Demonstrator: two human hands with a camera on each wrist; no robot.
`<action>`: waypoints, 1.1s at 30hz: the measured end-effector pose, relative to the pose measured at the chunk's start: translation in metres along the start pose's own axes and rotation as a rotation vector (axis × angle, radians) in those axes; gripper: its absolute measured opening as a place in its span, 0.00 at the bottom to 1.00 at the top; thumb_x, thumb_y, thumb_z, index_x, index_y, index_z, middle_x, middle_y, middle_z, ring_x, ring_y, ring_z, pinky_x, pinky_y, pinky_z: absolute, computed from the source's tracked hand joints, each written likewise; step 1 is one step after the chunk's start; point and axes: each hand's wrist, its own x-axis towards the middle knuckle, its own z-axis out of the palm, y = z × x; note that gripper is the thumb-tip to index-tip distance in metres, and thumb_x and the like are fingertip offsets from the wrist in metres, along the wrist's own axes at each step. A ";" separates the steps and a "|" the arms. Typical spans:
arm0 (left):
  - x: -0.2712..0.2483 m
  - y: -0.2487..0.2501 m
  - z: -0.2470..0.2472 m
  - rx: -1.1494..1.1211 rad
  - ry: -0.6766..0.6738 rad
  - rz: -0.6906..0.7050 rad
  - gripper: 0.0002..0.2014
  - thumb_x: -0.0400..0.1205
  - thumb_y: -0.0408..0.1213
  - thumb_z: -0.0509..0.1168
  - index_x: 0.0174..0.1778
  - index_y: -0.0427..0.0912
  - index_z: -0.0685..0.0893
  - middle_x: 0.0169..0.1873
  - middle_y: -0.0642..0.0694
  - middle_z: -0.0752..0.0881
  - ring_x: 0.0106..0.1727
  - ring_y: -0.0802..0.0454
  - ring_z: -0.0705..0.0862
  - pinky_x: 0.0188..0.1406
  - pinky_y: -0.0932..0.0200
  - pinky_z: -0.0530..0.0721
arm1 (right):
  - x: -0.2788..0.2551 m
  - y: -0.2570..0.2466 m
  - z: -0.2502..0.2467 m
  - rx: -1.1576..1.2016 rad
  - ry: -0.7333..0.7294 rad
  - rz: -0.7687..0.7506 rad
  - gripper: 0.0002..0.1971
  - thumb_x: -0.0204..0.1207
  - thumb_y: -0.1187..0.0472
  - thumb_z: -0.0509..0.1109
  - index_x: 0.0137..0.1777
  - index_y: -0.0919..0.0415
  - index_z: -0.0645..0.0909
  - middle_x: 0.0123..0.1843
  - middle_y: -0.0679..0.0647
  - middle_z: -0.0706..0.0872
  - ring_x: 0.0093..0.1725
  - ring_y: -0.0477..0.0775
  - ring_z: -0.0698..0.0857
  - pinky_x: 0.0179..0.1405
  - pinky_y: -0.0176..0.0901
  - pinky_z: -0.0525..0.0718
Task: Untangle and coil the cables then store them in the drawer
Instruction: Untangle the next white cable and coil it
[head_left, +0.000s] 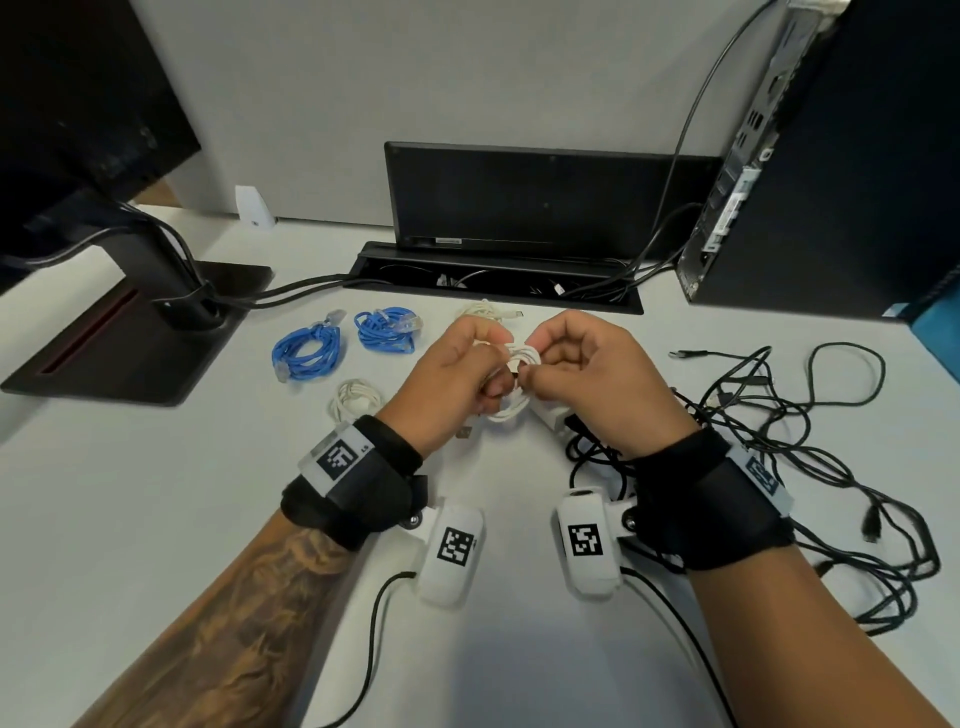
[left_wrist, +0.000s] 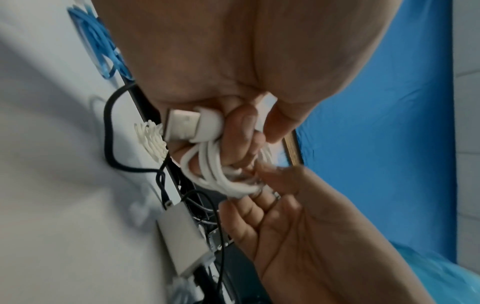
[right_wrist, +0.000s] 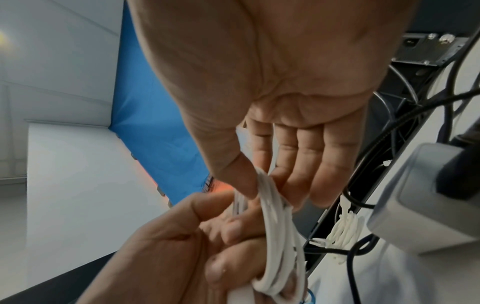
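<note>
- My left hand (head_left: 452, 374) grips a coiled white USB cable (head_left: 511, 382) above the middle of the worktop (head_left: 156, 493); my fingers (left_wrist: 239, 131) curl round its loops, and the USB plug (left_wrist: 182, 127) juts out beside them.
- My right hand (head_left: 587, 374) pinches the same coil from the right side, thumb against fingers (right_wrist: 298, 164), with the white strands running between them.
- Two coiled blue network cables (head_left: 306, 353) (head_left: 387, 327) lie on the worktop to the far left of my hands, just beside each other.
- A coiled white cable (head_left: 356, 397) rests just left of my left wrist, and another white coil (head_left: 485, 312) lies just beyond my hands.
- A loose tangle of black cables (head_left: 779, 431) spreads over the worktop to the right, reaching under my right wrist.
- A white power adapter (left_wrist: 184, 238) lies on the worktop below my hands, near the black tangle.
- Farther back an open cable tray (head_left: 493, 278) is sunk into the worktop, with a monitor stand (head_left: 130, 332) at far left and a computer tower (head_left: 831, 156) at far right.
</note>
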 end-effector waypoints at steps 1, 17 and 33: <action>0.001 0.001 -0.002 -0.063 -0.014 -0.034 0.09 0.75 0.34 0.59 0.50 0.39 0.75 0.24 0.44 0.72 0.23 0.55 0.69 0.24 0.63 0.68 | 0.000 0.000 0.000 -0.010 0.000 0.001 0.09 0.74 0.74 0.76 0.48 0.60 0.84 0.36 0.51 0.90 0.37 0.54 0.87 0.50 0.61 0.87; -0.001 0.004 -0.006 0.009 -0.102 0.065 0.05 0.78 0.33 0.60 0.49 0.40 0.77 0.32 0.43 0.80 0.22 0.57 0.69 0.25 0.61 0.64 | -0.001 -0.005 0.006 0.165 -0.008 -0.035 0.11 0.74 0.73 0.71 0.52 0.59 0.82 0.40 0.61 0.90 0.39 0.64 0.87 0.46 0.54 0.84; -0.004 0.001 0.005 -0.024 -0.027 0.104 0.08 0.86 0.27 0.56 0.48 0.45 0.65 0.22 0.56 0.73 0.21 0.60 0.68 0.25 0.58 0.55 | -0.002 -0.003 0.006 0.210 0.002 -0.088 0.12 0.77 0.70 0.77 0.59 0.65 0.83 0.37 0.46 0.90 0.38 0.45 0.89 0.42 0.37 0.87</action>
